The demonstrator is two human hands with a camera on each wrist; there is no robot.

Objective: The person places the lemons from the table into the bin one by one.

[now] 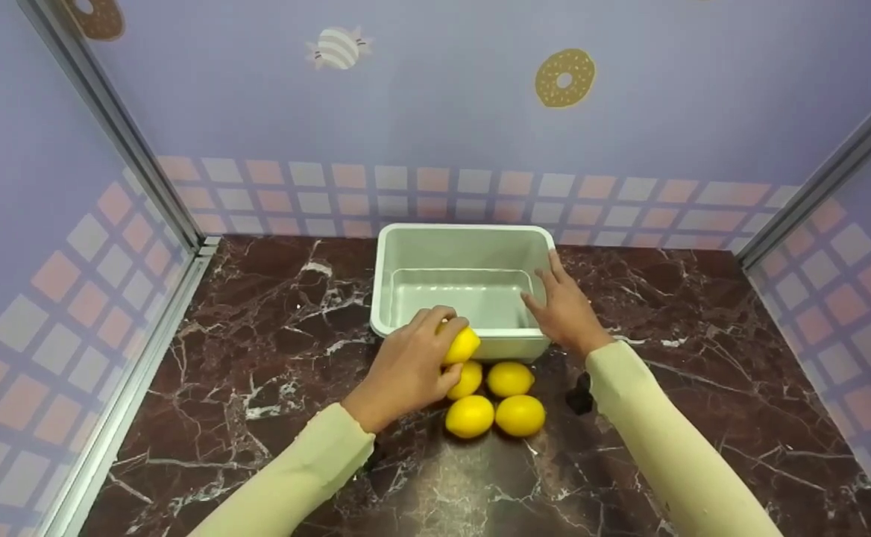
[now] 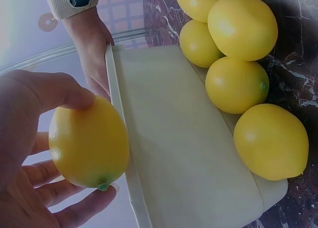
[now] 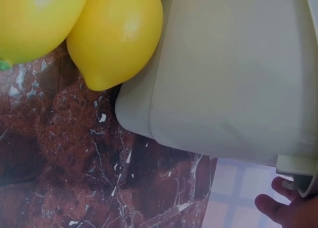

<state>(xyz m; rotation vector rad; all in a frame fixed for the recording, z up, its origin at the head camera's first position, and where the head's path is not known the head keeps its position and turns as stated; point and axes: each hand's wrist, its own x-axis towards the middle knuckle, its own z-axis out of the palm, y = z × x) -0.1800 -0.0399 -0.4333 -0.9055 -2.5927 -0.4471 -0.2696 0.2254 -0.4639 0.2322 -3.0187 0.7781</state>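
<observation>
"Head view, quick: left hand (image 1: 406, 365)?"

"Grasping one lemon (image 1: 461, 345), thumb on one side, fingers round the other. It's up by the front rim of the pale box (image 1: 464, 230). Left wrist view shows its green stem end."

"Touching the rim?"

"Can't tell."

"Right hand (image 1: 568, 313)?"

"Gripping the box's right rim, thumb on the inner side. Right wrist view catches fingertips at the rim's corner."

"Loose lemons (image 1: 510, 379)?"

"On the dark marbled counter (image 1: 704, 380), bunched just in front of the box. Head view shows four, one partly behind the left hand; left wrist view shows five."

"Background?"

"Purple wall (image 1: 443, 112), doughnut and candy prints, pink and white squares low down. Pale yellow sleeves (image 1: 681, 447) on both arms. Next."
</observation>
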